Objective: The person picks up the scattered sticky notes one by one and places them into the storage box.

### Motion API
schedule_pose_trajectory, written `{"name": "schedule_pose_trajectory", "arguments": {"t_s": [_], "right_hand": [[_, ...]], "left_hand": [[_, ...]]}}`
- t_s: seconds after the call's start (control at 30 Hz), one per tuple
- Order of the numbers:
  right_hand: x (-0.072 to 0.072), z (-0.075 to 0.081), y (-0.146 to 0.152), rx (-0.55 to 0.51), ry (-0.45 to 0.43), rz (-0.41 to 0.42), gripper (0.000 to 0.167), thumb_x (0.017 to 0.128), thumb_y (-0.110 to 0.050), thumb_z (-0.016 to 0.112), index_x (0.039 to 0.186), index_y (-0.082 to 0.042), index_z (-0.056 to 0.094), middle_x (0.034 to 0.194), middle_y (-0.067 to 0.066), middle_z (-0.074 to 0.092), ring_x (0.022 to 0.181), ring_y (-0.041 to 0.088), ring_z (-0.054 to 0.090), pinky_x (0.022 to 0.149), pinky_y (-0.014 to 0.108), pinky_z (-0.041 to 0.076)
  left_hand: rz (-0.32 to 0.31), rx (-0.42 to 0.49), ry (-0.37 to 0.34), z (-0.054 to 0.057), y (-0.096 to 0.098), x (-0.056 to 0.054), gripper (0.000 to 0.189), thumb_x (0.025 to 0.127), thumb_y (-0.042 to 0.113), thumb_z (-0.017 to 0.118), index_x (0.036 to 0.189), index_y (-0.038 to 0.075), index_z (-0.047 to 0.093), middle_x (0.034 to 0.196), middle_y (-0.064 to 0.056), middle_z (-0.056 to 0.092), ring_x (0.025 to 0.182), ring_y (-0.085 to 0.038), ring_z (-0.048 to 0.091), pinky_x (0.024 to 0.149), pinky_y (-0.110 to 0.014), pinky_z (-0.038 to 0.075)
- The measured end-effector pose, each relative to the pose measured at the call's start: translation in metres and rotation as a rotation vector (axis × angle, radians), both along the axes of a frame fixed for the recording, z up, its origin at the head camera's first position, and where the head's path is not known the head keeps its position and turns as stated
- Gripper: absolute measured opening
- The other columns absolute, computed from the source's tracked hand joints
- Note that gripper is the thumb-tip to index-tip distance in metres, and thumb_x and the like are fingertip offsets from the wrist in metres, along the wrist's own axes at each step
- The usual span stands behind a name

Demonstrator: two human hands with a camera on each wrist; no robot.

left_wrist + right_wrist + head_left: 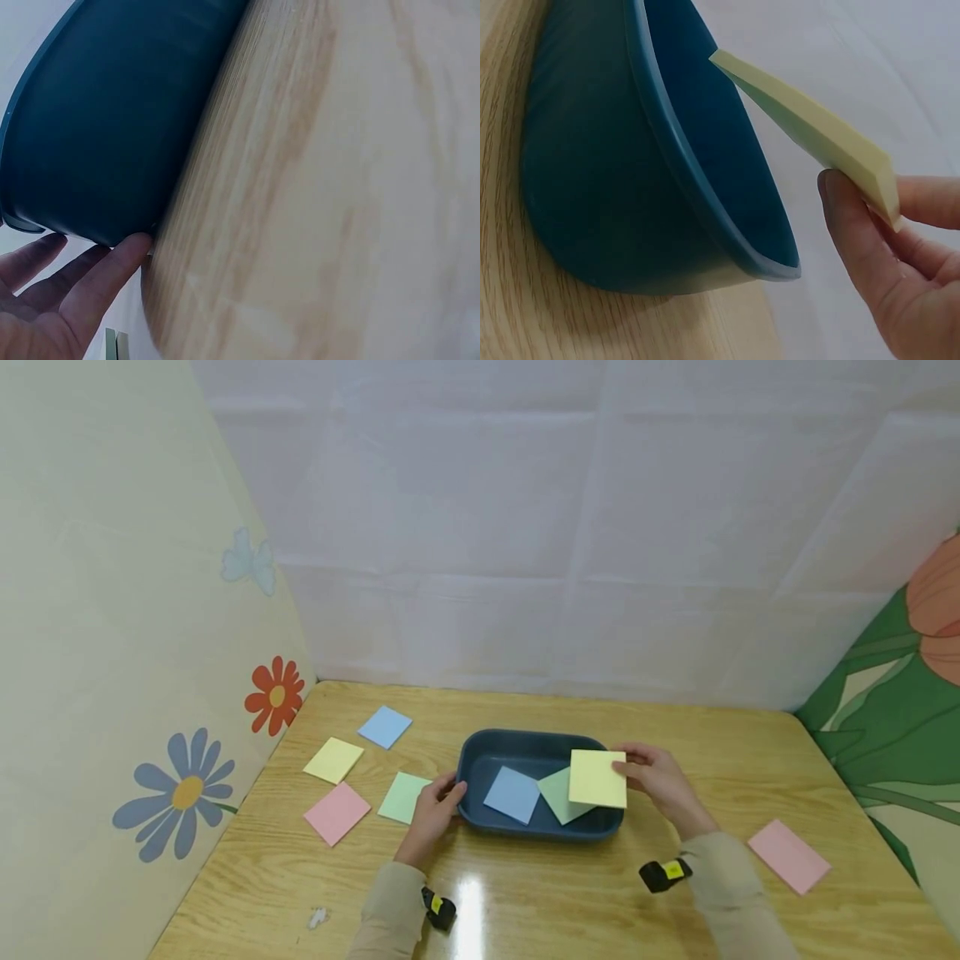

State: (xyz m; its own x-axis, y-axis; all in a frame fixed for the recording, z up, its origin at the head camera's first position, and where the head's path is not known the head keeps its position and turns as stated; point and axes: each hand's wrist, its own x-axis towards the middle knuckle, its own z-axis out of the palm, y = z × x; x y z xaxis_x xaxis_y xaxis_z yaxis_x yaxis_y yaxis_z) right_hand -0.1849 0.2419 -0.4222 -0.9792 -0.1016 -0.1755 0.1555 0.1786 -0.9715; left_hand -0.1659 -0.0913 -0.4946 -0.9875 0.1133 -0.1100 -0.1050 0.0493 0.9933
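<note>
A dark blue rectangular tray (540, 832) stands on the table. Inside it lie a blue sticky note pad (512, 795) and a green sticky note pad (557, 793). My right hand (660, 781) pinches a yellow sticky note pad (597, 778) by its right edge. That pad hovers over the tray's right end and overlaps the green pad in the head view. My left hand (437, 814) holds the tray's left end, its thumb at the rim. In the left wrist view, the fingers (101, 281) touch the tray's outer wall (112, 135).
Left of the tray on the wooden table (540, 910) lie more pads: blue (385, 727), yellow (333, 760), pink (337, 814) and green (401, 797). Another pink pad (789, 857) lies at the right. A white cloth (525, 527) hangs behind the table.
</note>
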Motion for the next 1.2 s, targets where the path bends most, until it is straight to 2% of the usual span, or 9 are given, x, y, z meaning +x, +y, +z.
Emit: {"name": "schedule_pose_trajectory", "arguments": {"t_s": [0.47, 0.7, 0.93, 1.2], "right_hand": [[-0.008, -0.003, -0.011, -0.009, -0.036, 0.008, 0.041, 0.092, -0.004, 0.049, 0.126, 0.016, 0.039, 0.101, 0.009, 0.057, 0.077, 0.006, 0.058, 0.068, 0.024, 0.051], [-0.01, -0.005, -0.016, -0.029, -0.044, 0.021, 0.037, 0.092, -0.002, 0.047, 0.122, 0.018, 0.04, 0.095, 0.008, 0.058, 0.074, 0.008, 0.058, 0.066, 0.024, 0.052], [-0.012, -0.008, -0.021, 0.013, -0.039, 0.034, 0.034, 0.092, -0.001, 0.047, 0.121, 0.018, 0.042, 0.097, 0.014, 0.058, 0.074, 0.01, 0.058, 0.064, 0.026, 0.052], [-0.014, -0.011, -0.027, 0.047, -0.032, 0.05, 0.031, 0.091, 0.002, 0.047, 0.117, 0.018, 0.045, 0.096, 0.016, 0.058, 0.073, 0.013, 0.058, 0.063, 0.028, 0.052]], "left_hand": [[0.017, -0.018, -0.008, 0.0, 0.001, 0.0, 0.046, 0.095, 0.023, 0.05, 0.133, -0.003, 0.043, 0.121, -0.024, 0.05, 0.095, -0.026, 0.057, 0.069, -0.036, 0.054], [0.022, -0.018, -0.013, -0.001, 0.001, 0.0, 0.046, 0.095, 0.022, 0.05, 0.132, -0.003, 0.043, 0.12, -0.023, 0.051, 0.094, -0.025, 0.058, 0.069, -0.035, 0.054], [0.013, -0.015, 0.029, -0.002, 0.001, 0.001, 0.048, 0.094, 0.024, 0.051, 0.131, -0.005, 0.044, 0.12, -0.026, 0.051, 0.092, -0.027, 0.059, 0.067, -0.035, 0.054], [0.008, -0.015, 0.029, -0.003, 0.0, 0.001, 0.049, 0.094, 0.025, 0.051, 0.132, -0.005, 0.043, 0.12, -0.025, 0.051, 0.093, -0.028, 0.059, 0.068, -0.034, 0.054]]}}
